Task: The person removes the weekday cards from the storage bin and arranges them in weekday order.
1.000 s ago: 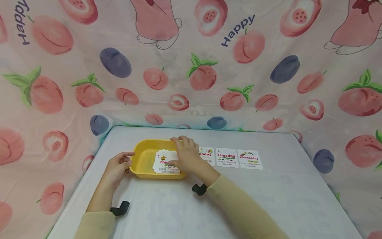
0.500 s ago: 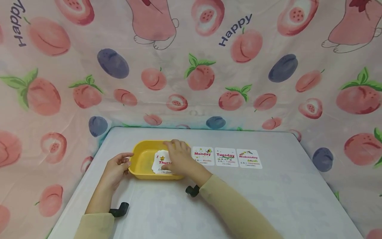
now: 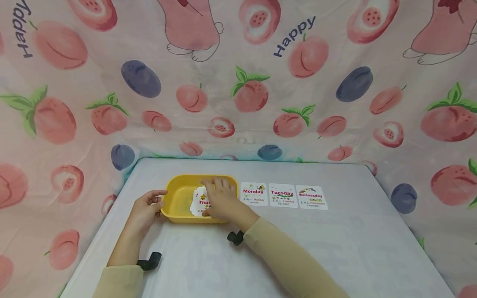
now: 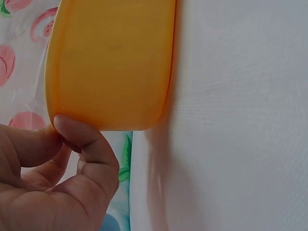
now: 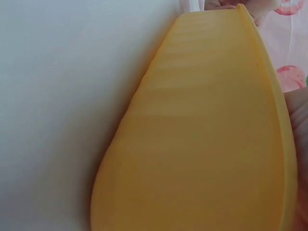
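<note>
A yellow plastic tray (image 3: 177,200) stands on the white table, with a stack of white scalloped cards in its right part. The top card, a Thursday card (image 3: 198,203), is partly covered. My left hand (image 3: 143,209) pinches the tray's left end between thumb and fingers; the left wrist view shows this left hand (image 4: 62,175) at the rim. Over the cards reaches my right hand (image 3: 223,203), thumb at the near side and fingers spread toward the far side. The right wrist view is mostly filled by the tray's outer wall (image 5: 192,134), which hides the fingertips.
To the right of the tray, a Monday card (image 3: 254,198), a Tuesday card (image 3: 283,200) and a Wednesday card (image 3: 311,203) lie in a row. Behind the table (image 3: 298,256) hangs a fruit-printed cloth (image 3: 223,103).
My right hand has moved left, further over the cards inside the tray, uncovering the whole Monday card. The left hand stays at the tray's left end.
</note>
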Available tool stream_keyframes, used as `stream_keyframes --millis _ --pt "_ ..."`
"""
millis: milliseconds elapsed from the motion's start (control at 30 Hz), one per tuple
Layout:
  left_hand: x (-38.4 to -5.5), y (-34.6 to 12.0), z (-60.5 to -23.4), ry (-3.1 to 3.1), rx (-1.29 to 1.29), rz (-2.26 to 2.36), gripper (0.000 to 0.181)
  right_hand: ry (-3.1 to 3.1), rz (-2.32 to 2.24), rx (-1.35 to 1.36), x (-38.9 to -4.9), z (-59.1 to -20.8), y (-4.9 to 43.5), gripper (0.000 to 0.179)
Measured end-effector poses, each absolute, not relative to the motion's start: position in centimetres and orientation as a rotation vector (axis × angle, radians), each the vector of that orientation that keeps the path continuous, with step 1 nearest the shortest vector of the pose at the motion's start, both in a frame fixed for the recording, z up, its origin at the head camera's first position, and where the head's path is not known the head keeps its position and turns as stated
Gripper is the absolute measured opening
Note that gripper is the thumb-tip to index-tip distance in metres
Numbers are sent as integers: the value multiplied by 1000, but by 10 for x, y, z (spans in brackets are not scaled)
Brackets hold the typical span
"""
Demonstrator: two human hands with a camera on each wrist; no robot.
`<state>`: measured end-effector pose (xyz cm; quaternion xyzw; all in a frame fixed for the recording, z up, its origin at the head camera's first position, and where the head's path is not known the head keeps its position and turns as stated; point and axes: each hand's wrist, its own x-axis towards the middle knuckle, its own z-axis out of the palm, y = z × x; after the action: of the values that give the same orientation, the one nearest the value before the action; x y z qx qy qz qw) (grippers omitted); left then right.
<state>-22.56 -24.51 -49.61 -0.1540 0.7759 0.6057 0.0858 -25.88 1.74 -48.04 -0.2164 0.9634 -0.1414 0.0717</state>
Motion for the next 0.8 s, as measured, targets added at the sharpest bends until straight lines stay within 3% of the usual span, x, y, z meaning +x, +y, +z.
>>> stream_keyframes --millis 800 --pt "-225 -245 -496 2304 -458 1808 45 2825 -138 -567 -268 -484 12 101"
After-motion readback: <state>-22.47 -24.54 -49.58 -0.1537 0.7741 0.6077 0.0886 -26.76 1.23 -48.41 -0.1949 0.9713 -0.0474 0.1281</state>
